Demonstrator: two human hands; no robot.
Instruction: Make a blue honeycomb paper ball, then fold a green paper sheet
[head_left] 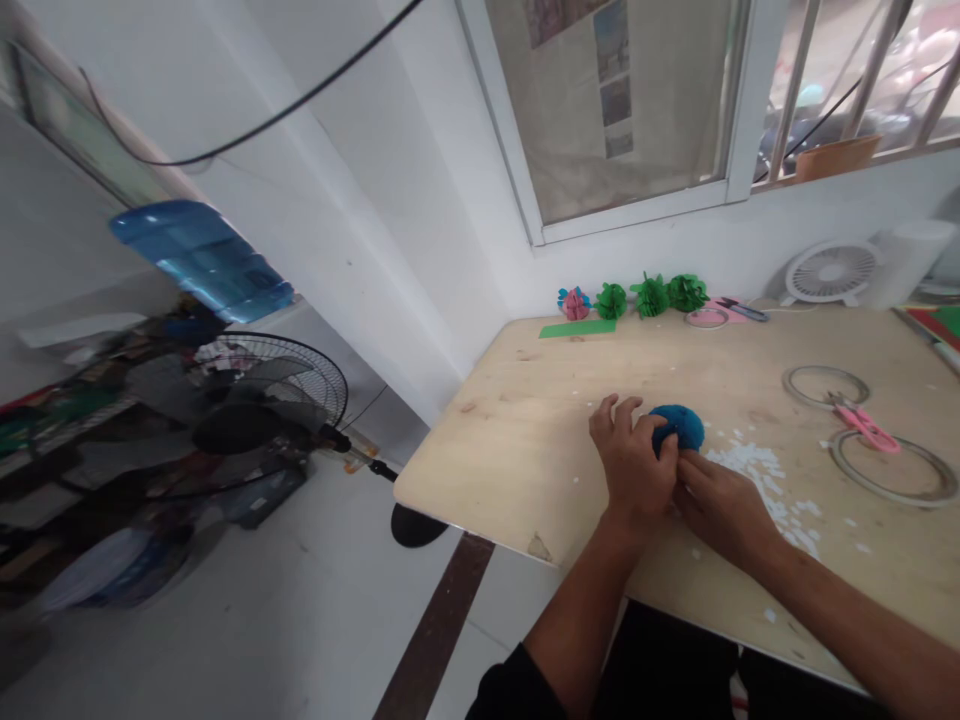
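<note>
A blue paper ball (679, 425) rests on the wooden table (540, 440) near its front edge. My left hand (631, 455) is curled around the ball's left side, fingers bent over it. From the right, my right hand (721, 500) pinches the ball's lower edge with closed fingers. Both hands meet at the ball. White paper scraps (757, 470) lie scattered just right of the hands.
Along the back wall stand a pink-and-blue paper ball (574, 303), three green paper balls (651, 296), a green paper sheet (577, 328) and scissors (742, 309). Tape rings (825, 383), a pink cutter (868, 427) and a small white fan (831, 272) are at right. A floor fan (262, 400) stands left of the table.
</note>
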